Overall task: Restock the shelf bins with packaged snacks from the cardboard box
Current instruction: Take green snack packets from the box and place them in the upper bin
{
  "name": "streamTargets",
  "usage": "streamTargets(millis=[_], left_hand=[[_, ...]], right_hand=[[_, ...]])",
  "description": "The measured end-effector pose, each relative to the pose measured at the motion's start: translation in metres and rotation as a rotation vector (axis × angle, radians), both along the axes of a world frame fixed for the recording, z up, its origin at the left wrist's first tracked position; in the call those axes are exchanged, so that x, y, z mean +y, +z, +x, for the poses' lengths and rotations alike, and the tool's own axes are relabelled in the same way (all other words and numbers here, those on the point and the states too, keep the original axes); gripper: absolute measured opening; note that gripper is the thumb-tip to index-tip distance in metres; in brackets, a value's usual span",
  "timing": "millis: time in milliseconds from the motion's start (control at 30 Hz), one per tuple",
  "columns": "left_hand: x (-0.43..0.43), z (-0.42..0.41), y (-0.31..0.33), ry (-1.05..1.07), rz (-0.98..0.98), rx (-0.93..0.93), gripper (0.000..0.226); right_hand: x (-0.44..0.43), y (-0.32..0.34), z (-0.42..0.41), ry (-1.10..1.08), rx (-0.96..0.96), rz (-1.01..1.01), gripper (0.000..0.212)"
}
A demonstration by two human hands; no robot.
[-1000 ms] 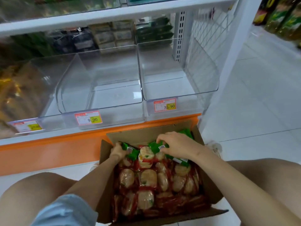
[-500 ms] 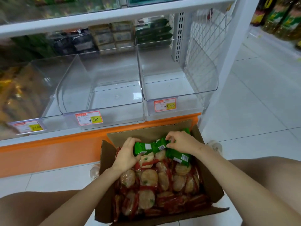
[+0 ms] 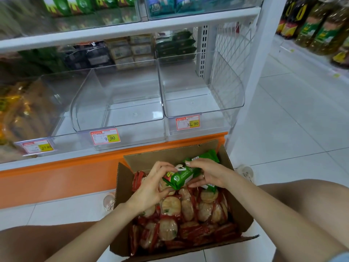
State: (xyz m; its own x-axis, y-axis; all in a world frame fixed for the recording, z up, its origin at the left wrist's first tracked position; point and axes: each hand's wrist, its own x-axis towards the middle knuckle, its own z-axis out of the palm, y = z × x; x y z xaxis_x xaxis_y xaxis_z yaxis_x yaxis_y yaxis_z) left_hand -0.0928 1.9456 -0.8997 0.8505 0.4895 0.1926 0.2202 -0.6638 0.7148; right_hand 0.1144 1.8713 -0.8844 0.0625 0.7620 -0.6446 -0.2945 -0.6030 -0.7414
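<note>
Though open, cardboard box point(image 3: 143, 159) full of snacks point(image 3: 170, 205).

A green snack pack point(image 3: 181, 177) was tilted just above the red cracker packs point(image 3: 170, 230) that filled the open brown cardboard box point(image 3: 238, 208), below two clear shelf bins point(image 3: 132, 110).

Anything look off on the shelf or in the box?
Nothing looks spilled or damaged. The middle bin and right bin hold nothing. One oddity: a few green packs lie atop the red cracker packs at the far end of the cardboard box; the left hand and right hand grip one.
</note>
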Motion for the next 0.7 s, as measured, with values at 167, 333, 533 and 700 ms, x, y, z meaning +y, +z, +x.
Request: streamTargets(millis=[167, 333, 533, 700], left_hand=[[0.021, 0.009, -0.015, 0.185, -0.148, 0.193, 0.036], [0.047, 0.033, -0.058, 0.351, -0.352, 0.459, 0.025], [0.050, 0.078, -0.093, 0.563, -0.882, 0.432, 0.044], [0.057, 0.098, -0.137, 0.692, -1.221, 0.285, 0.081]], right_hand=[[-0.004, 0.003, 0.013, -0.064, -0.174, -0.012, 0.072], [-0.010, 0.012, 0.034, -0.093, -0.408, 0.023, 0.063], [-0.019, 0.017, 0.057, -0.116, -0.563, 0.054, 0.057], [-0.014, 0.018, 0.062, -0.088, -0.595, 0.105, 0.052]])
